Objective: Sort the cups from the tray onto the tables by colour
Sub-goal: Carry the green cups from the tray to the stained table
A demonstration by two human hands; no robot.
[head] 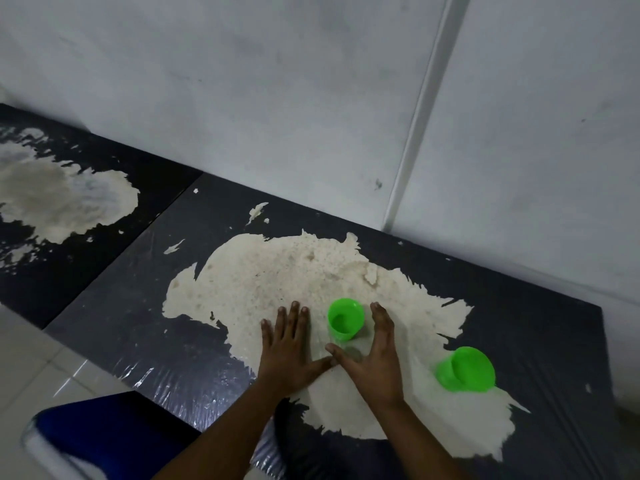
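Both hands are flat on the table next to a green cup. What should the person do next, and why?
Probably lift both hands away and go back for another cup. The green cup stands upright on the table, and neither the left hand nor the right hand grips it; their fingers lie straight beside it. A second green cup already stands nearby, so the greens are grouped.

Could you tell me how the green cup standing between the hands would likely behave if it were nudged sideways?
The cup looks like thin plastic and empty, so it is probably light and would slide easily. It narrows toward its base, so a push near the rim might tip it. The table has a worn, rough patch under it, which may snag the base.
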